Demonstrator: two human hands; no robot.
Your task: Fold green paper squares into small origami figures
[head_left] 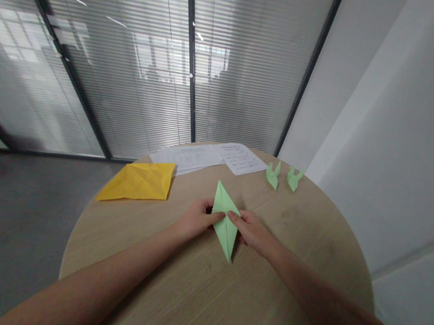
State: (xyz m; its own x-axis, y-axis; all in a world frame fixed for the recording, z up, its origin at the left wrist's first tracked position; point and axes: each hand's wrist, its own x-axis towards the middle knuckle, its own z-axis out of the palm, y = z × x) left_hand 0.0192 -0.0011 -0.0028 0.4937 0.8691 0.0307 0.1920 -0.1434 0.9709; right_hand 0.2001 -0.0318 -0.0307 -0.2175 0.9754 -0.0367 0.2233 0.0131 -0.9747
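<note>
A light green paper [225, 219], folded into a long diamond, lies on the round wooden table [262, 298] in front of me. My left hand [195, 218] pinches its left edge near the middle, thumb on top. My right hand [253, 232] pinches the right edge at the same height, thumb pressed on the paper. Both thumbs almost meet at the middle crease. The diamond's far tip points away from me and its near tip points toward me.
A creased yellow paper sheet [139, 181] lies at the table's left. White printed sheets [209, 157] sit at the far edge. Two small green folded figures [272, 176] [294, 179] stand at the far right. Glass partitions with blinds and a white wall surround the table.
</note>
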